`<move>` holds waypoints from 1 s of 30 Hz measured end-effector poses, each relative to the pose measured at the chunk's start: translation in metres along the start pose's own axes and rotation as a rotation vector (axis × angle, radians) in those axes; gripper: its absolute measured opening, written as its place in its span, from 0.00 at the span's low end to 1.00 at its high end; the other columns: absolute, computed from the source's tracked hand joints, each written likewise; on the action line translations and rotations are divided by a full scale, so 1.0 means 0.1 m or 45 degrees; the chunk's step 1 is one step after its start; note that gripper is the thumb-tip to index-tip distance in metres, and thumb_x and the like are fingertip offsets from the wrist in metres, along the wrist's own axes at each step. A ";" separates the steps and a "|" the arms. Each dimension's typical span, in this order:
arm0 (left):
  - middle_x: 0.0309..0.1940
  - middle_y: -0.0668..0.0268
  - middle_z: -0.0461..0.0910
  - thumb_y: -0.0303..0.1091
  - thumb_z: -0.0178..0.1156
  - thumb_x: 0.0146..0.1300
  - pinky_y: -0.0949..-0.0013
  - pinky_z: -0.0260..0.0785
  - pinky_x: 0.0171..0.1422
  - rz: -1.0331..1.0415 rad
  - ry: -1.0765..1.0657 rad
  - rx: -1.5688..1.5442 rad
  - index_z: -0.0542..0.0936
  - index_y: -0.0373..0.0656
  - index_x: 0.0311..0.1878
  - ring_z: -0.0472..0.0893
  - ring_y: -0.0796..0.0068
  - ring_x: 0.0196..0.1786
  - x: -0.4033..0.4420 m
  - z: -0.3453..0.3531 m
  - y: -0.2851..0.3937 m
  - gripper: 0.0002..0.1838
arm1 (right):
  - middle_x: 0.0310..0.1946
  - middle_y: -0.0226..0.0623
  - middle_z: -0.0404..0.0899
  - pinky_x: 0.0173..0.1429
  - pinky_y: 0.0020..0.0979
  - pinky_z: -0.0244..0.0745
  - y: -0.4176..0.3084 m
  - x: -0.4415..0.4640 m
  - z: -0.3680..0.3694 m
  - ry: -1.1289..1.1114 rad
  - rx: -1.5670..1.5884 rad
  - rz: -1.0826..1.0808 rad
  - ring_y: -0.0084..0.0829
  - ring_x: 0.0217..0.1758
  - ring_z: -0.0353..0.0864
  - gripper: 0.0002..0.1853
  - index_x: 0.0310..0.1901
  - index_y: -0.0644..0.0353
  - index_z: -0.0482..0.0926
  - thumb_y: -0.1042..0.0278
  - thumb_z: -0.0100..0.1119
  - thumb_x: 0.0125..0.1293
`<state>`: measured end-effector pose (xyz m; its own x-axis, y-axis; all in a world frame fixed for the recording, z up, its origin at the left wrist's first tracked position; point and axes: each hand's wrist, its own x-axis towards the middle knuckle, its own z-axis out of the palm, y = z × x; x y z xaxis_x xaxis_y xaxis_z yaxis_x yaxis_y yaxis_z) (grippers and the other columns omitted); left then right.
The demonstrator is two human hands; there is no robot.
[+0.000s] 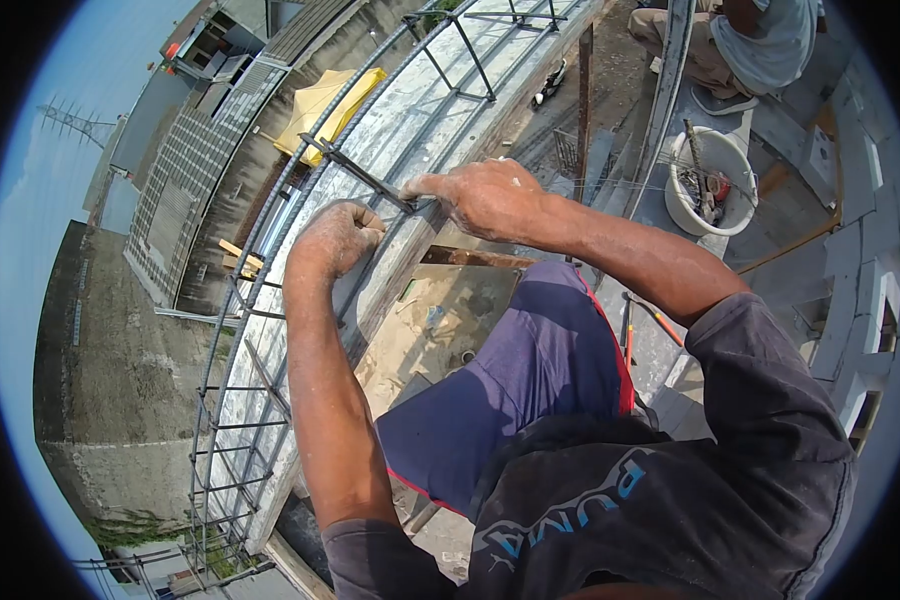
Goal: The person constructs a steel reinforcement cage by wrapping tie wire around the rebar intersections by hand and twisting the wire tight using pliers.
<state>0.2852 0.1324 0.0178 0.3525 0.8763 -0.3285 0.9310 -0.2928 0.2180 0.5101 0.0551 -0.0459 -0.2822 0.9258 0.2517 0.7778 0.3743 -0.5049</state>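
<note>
A rebar cage of long ribbed bars [300, 150] and square stirrups [355, 172] curves along a pale concrete-coated formwork board [370, 110]. My right hand [492, 200] is closed, its index finger reaching to the lower corner of one stirrup. Thin wires [610, 184] fan out to the right from behind this hand and appear to be held in it. My left hand [335, 238] is curled into a fist just left of and below that corner, beside the lower bars. Whatever its fingers hold is hidden. Pale dust coats both hands.
At the right stands a white bucket [712, 185] with tools and scraps inside. Orange-handled pliers or cutters [655, 322] lie near my leg. Another person [740, 45] sits at the upper right. Beyond the board's left edge are lower roofs [190, 190] and a yellow tarp [325, 105].
</note>
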 end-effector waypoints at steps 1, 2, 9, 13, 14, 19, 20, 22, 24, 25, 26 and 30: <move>0.38 0.57 0.88 0.35 0.67 0.58 0.60 0.76 0.51 0.020 -0.004 0.098 0.87 0.39 0.41 0.85 0.65 0.41 0.03 -0.01 0.02 0.12 | 0.42 0.50 0.87 0.49 0.53 0.81 -0.02 0.01 -0.02 -0.016 -0.019 0.006 0.51 0.47 0.88 0.26 0.67 0.35 0.76 0.70 0.50 0.69; 0.37 0.57 0.88 0.35 0.66 0.58 0.61 0.76 0.51 0.028 0.000 0.151 0.87 0.39 0.41 0.85 0.66 0.41 0.04 0.00 0.03 0.11 | 0.42 0.51 0.87 0.49 0.53 0.81 -0.02 0.01 -0.04 -0.031 -0.036 0.011 0.51 0.47 0.88 0.26 0.67 0.35 0.76 0.70 0.50 0.68; 0.34 0.61 0.86 0.34 0.62 0.63 0.64 0.74 0.50 0.105 -0.020 0.032 0.86 0.38 0.42 0.81 0.71 0.38 -0.07 -0.03 0.05 0.11 | 0.41 0.53 0.87 0.50 0.53 0.81 -0.07 0.02 -0.12 -0.088 -0.047 0.041 0.53 0.47 0.88 0.25 0.66 0.37 0.77 0.69 0.51 0.68; 0.34 0.64 0.84 0.33 0.61 0.64 0.66 0.73 0.51 0.185 0.002 -0.132 0.85 0.37 0.44 0.77 0.73 0.38 -0.09 0.02 -0.08 0.11 | 0.40 0.53 0.87 0.50 0.52 0.81 -0.18 0.00 -0.17 -0.105 -0.056 0.081 0.53 0.46 0.88 0.25 0.65 0.43 0.77 0.70 0.52 0.67; 0.34 0.64 0.84 0.32 0.61 0.63 0.65 0.73 0.51 0.201 0.010 -0.139 0.85 0.37 0.44 0.78 0.73 0.38 -0.10 0.04 -0.10 0.11 | 0.39 0.53 0.87 0.49 0.52 0.81 -0.24 0.00 -0.19 -0.112 -0.053 0.094 0.53 0.46 0.88 0.24 0.65 0.45 0.77 0.70 0.53 0.67; 0.37 0.58 0.86 0.31 0.62 0.61 0.63 0.75 0.52 0.189 0.065 -0.006 0.85 0.37 0.44 0.83 0.67 0.41 -0.07 0.08 -0.09 0.11 | 0.37 0.54 0.87 0.48 0.53 0.81 -0.37 0.00 -0.21 -0.072 -0.032 0.104 0.54 0.45 0.88 0.22 0.62 0.55 0.77 0.71 0.56 0.65; 0.37 0.57 0.86 0.31 0.62 0.61 0.62 0.75 0.52 0.164 0.079 0.028 0.85 0.37 0.44 0.83 0.65 0.42 -0.09 0.07 -0.06 0.11 | 0.37 0.55 0.87 0.48 0.53 0.80 -0.38 0.00 -0.22 -0.088 -0.027 0.112 0.55 0.45 0.88 0.22 0.61 0.55 0.77 0.71 0.56 0.64; 0.38 0.54 0.86 0.31 0.62 0.60 0.60 0.75 0.53 0.114 0.106 0.096 0.85 0.37 0.43 0.85 0.61 0.43 -0.13 0.05 0.00 0.11 | 0.37 0.55 0.87 0.48 0.54 0.80 -0.38 -0.01 -0.25 -0.120 -0.018 0.128 0.55 0.45 0.88 0.22 0.61 0.55 0.76 0.71 0.56 0.64; 0.37 0.51 0.86 0.32 0.62 0.61 0.56 0.75 0.53 0.140 0.095 0.130 0.84 0.37 0.42 0.84 0.54 0.43 -0.13 0.05 0.00 0.10 | 0.37 0.56 0.86 0.48 0.55 0.79 -0.35 -0.02 -0.20 -0.097 -0.003 0.113 0.56 0.46 0.88 0.22 0.61 0.55 0.76 0.71 0.56 0.64; 0.37 0.51 0.86 0.33 0.62 0.62 0.55 0.75 0.53 0.159 0.102 0.180 0.84 0.36 0.42 0.84 0.53 0.43 -0.10 0.06 0.01 0.10 | 0.37 0.56 0.86 0.48 0.55 0.79 -0.33 -0.02 -0.19 -0.083 0.002 0.108 0.56 0.46 0.88 0.22 0.61 0.55 0.76 0.71 0.55 0.64; 0.37 0.50 0.86 0.33 0.62 0.62 0.54 0.75 0.53 0.179 0.109 0.228 0.84 0.36 0.41 0.84 0.51 0.43 -0.08 0.06 0.01 0.10 | 0.37 0.56 0.86 0.48 0.55 0.79 -0.34 -0.03 -0.20 -0.088 0.004 0.113 0.56 0.46 0.88 0.22 0.61 0.55 0.76 0.71 0.55 0.64; 0.42 0.47 0.85 0.36 0.62 0.65 0.53 0.74 0.55 0.253 0.105 0.333 0.83 0.35 0.43 0.83 0.48 0.45 -0.04 0.04 0.00 0.12 | 0.38 0.56 0.86 0.49 0.55 0.79 -0.33 0.00 -0.22 -0.090 -0.008 0.098 0.56 0.46 0.87 0.22 0.61 0.55 0.77 0.71 0.55 0.64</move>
<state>0.2846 0.1276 0.0153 0.5304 0.8172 -0.2253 0.8415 -0.5397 0.0236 0.4964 0.0410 -0.0114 -0.2605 0.9532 0.1533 0.8020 0.3020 -0.5154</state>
